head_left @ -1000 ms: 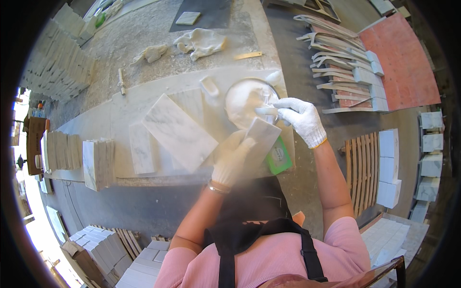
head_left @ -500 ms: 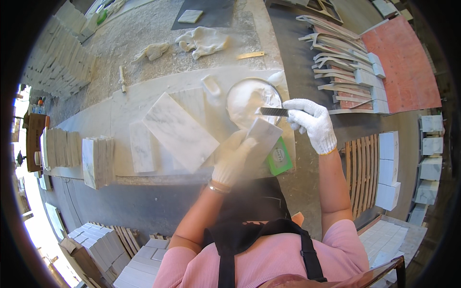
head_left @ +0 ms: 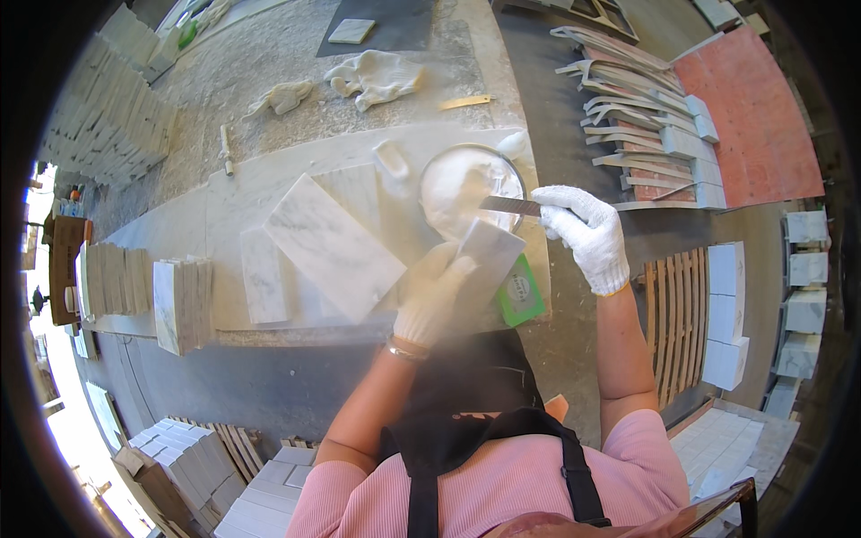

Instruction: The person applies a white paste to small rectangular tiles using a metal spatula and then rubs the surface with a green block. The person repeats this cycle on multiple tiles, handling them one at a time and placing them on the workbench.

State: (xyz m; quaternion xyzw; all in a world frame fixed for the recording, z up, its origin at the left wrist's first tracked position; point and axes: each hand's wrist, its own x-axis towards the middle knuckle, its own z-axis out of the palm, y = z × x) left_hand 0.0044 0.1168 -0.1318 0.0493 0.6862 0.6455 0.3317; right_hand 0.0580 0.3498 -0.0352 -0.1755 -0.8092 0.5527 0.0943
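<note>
My left hand [head_left: 435, 291], in a white glove, grips a small pale marble tile [head_left: 490, 255] by its left side, tilted over the bench edge. In my right hand [head_left: 585, 235], also gloved, the fingers pinch a narrow dark flat blade [head_left: 513, 206] pointing left over a round bowl [head_left: 423, 184]. White powder or paste [head_left: 462, 182] fills much of the bowl; which one I cannot tell. Just below the bowl lies a green card or packet [head_left: 520, 294], partly behind the tile. A large grey-veined marble tile [head_left: 332, 247] rests slantwise left of my left hand, overlapping others.
Stacked tiles [head_left: 182, 305] stand at the bench's left. Across the dusty far side lie a crumpled glove [head_left: 372, 79], another glove [head_left: 282, 97], a yellow strip [head_left: 465, 102] and a white stick [head_left: 226, 151]. At right are a wooden pallet [head_left: 677, 323] and a red board [head_left: 753, 117].
The blade has tilted slightly, and the white lump at its tip no longer shows. My right hand has shifted a little; the left still holds the tile in nearly the same place.
</note>
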